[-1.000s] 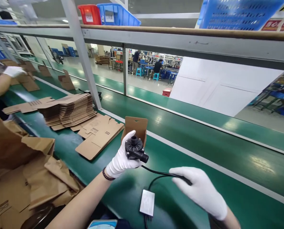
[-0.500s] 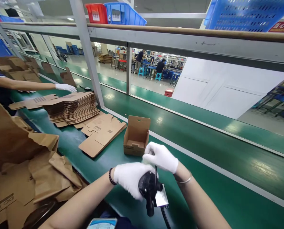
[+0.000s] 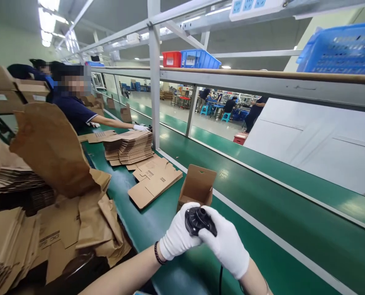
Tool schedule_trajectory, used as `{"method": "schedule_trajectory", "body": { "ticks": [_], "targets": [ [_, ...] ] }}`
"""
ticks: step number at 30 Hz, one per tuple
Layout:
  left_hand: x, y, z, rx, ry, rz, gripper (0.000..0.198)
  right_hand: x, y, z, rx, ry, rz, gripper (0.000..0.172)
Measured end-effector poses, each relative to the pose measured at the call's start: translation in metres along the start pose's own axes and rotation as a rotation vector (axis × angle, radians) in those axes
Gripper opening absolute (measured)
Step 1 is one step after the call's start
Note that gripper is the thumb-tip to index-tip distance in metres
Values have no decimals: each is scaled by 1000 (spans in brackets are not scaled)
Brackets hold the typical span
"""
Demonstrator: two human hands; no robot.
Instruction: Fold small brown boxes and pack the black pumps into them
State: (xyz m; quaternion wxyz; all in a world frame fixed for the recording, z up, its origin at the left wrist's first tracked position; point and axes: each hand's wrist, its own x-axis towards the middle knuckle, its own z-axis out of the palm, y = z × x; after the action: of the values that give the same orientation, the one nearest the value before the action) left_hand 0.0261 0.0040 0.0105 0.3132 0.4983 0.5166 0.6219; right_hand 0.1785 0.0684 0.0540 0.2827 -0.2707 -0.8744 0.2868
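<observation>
A black water pump [image 3: 198, 221] with a round ribbed housing and a short spout is held up between my gloved hands. My left hand [image 3: 179, 231] wraps its left side. My right hand [image 3: 227, 241] grips it from the right, thumb across the front. A black cable [image 3: 221, 278] hangs down below my right hand. Just behind the pump stands an open cardboard box [image 3: 199, 186], its lid flap upright; my hands cover its lower front, and its inside bottom is hidden.
Flat cartons [image 3: 156, 176] lie left of the box, beside a taller stack of folded cartons [image 3: 133, 147]. A co-worker [image 3: 78, 102] reaches over that stack. Crumpled brown paper [image 3: 99, 221] and more cartons are at lower left. A metal post [image 3: 154, 82] and shelf rail [image 3: 246, 78] border the green belt [image 3: 262, 184].
My right hand has come down from beside the box onto the pump, which both hands now hold higher and turned. The silver-white piece beside it is out of sight. The view has swung left and up.
</observation>
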Motion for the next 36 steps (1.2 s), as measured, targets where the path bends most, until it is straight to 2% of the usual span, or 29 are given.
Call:
{"method": "schedule_trajectory", "body": {
  "ticks": [2,7,10,13,15,16,18,20,22,24,29,32,36],
  "targets": [
    [0,0,3,-47,41,-3,74,-2,-6,2,-70,-13,79,52],
    [-1,-7,19,-64,113,59,75,-4,-6,4,-39,0,167,53],
    [7,-10,13,59,34,177,83,-9,3,-2,-8,57,131,55],
    [31,-17,-23,283,-130,374,122,-19,16,-16,40,153,61,55],
    [57,-28,-57,390,-160,419,150,-27,25,-27,96,193,50,55],
    [70,-35,-73,400,-177,383,157,-30,28,-32,130,209,56,55],
    [96,-54,-97,404,-282,260,163,-36,32,-39,207,247,73,55],
    [114,-72,-105,390,-417,158,167,-38,33,-42,270,300,57,55],
    [121,-85,-99,321,-523,106,167,-38,33,-42,288,309,36,55],
    [117,-89,-85,221,-566,93,163,-38,32,-42,275,248,46,57],
    [90,-66,-54,99,-501,157,153,-25,35,-47,208,102,133,60],
    [77,-54,-44,35,-476,180,152,1,35,-45,85,7,134,61],
    [66,-51,-38,10,-443,166,142,37,25,-38,-100,-160,86,56]
  ]
}}
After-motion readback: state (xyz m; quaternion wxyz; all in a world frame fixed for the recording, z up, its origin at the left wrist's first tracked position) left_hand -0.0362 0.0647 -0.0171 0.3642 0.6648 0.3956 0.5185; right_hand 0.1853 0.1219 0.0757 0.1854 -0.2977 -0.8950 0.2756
